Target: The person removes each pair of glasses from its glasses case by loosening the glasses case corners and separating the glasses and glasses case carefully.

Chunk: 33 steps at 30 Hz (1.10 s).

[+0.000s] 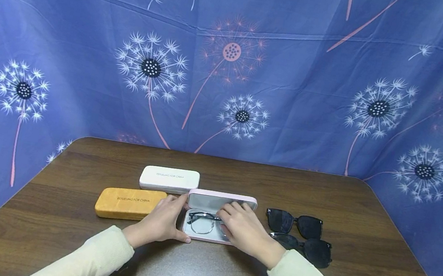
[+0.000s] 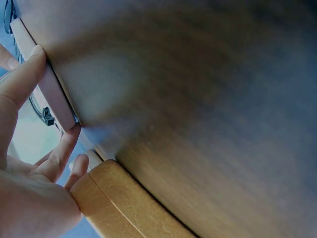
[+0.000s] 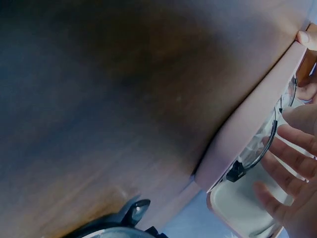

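Note:
An open pink eyeglass case with a pale lining lies on the table, its lid raised at the back. Clear-lensed eyeglasses with dark upper rims are in its tray. My left hand grips the left end of the case, thumb at the front wall and fingers at the side. My right hand reaches over the right half, partly hiding the eyeglasses. In the right wrist view its fingers are spread, with thumb and forefinger tips close by the bridge and rim.
Left of the case lies a closed mustard-yellow case, right beside my left hand. A closed white case sits behind it. Two pairs of dark sunglasses lie to the right, the nearer pair close to my right wrist. A blue cloth hangs behind the table.

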### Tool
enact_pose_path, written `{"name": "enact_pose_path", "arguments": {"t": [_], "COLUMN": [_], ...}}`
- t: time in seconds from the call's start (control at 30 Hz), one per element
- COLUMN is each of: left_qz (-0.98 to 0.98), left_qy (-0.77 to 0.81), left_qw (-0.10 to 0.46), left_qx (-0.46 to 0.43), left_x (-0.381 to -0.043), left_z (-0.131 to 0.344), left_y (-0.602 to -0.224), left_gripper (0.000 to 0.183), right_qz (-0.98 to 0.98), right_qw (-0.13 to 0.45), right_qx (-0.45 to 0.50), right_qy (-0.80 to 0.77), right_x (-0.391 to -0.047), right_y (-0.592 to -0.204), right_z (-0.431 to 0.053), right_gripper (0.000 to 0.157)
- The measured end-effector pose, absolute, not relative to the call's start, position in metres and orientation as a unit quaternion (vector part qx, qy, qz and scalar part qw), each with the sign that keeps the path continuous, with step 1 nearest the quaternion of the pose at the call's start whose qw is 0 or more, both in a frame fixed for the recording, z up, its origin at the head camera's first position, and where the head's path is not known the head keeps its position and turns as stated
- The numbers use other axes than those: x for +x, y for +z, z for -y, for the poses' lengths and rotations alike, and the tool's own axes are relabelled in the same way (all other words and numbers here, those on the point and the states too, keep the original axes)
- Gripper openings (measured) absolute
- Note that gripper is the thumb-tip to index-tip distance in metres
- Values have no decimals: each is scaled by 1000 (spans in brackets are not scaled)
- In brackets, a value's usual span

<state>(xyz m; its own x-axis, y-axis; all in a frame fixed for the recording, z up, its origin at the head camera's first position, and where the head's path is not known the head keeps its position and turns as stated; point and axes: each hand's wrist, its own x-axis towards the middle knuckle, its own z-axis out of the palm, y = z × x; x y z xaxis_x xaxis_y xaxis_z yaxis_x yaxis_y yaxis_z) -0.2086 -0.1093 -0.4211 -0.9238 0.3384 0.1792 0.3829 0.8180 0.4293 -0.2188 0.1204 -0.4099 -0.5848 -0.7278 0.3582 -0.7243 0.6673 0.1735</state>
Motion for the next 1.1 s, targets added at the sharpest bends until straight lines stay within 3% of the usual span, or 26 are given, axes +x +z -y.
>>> {"name": "enact_pose_path", "arguments": {"t": [0.27,1.1], "left_qz": [953,950], "left_qy": [-234,-235], "left_qw": [43,58], "left_qx": [-186,-196], "left_x": [-207,-208], "left_z": [109,110], "left_y": [-421,-423], "left_gripper": [103,101], "right_qz": [891,903], "right_qw": [218,220], "right_qx": [397,367], "right_qy": [-15,-44], "right_x": [-220,-218], "right_y": [-413,-411], "right_z": [-114,-103], "right_gripper": [12,13]}}
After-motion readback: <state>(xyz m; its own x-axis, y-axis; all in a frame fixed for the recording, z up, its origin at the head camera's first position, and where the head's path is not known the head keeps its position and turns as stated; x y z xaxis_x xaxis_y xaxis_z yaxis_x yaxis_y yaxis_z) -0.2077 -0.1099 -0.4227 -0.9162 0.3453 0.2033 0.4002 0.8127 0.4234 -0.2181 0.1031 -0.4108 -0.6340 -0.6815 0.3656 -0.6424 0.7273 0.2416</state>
